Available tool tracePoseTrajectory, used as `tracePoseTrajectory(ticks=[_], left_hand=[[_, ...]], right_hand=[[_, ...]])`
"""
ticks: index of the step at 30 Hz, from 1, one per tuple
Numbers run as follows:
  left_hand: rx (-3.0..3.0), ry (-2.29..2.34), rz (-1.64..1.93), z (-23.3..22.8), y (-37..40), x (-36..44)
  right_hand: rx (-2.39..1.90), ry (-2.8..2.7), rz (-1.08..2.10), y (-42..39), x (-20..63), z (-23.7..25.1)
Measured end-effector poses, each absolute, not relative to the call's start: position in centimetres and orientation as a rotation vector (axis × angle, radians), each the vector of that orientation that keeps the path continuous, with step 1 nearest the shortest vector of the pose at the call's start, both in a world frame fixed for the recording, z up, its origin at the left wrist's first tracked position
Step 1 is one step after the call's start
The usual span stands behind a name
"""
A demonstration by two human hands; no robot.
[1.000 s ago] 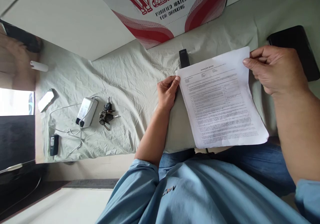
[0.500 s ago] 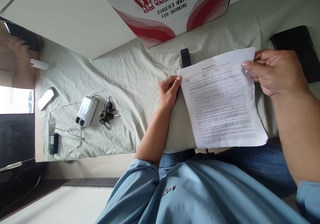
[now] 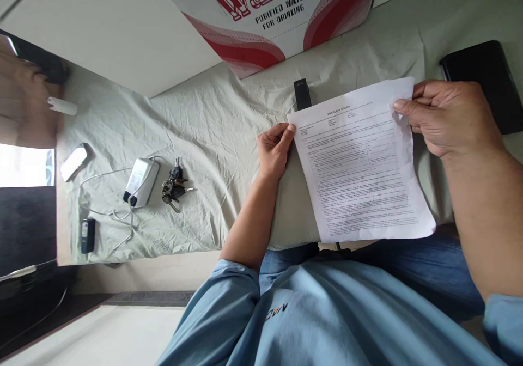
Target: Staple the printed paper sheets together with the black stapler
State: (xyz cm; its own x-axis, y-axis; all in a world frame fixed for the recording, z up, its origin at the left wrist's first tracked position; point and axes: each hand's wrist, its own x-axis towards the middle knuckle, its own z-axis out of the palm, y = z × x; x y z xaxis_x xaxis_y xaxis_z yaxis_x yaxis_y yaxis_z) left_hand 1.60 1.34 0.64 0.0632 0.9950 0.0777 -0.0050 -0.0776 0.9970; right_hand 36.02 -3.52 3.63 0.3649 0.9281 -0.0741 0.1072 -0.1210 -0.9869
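Note:
A printed sheet of paper [image 3: 359, 175], headed "OVERLEAF NOTES", is stretched between my two hands over the front edge of the cloth-covered table. My left hand [image 3: 274, 147] pinches its upper left corner between thumb and fingers. At the upper right, my right hand [image 3: 449, 116] grips the other edge, thumb on the printed face. The page looks slightly creased, and its lower right corner bends. Just beyond the paper's top edge lies a small black object [image 3: 302, 93], its near end close to or under the sheet.
A water carton [image 3: 261, 28] stands at the back. A black flat case [image 3: 484, 83] lies at far right. On the left are keys [image 3: 175, 186], a white box-shaped device [image 3: 141, 182] with a cable, a black device [image 3: 87, 235] and a white-faced gadget [image 3: 74, 162] on the wrinkled cloth [image 3: 212, 137].
The whole view has shifted very slightly. Both hands keep the same hold on the paper, and nothing on the table has moved.

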Motion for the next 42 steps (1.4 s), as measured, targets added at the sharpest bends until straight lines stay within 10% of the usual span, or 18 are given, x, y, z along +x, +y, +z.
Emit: tracePoseTrajectory(ticks=[21, 42], left_hand=[[1.39, 1.139, 1.204, 0.0, 1.6, 1.2], [1.357, 1.064, 0.799, 3.9, 1.4, -0.6]], right_hand=[[-1.74, -1.153, 0.584, -2.7, 37.3, 2.1], [-1.584, -1.1, 1.28, -4.8, 35.5, 7.6]])
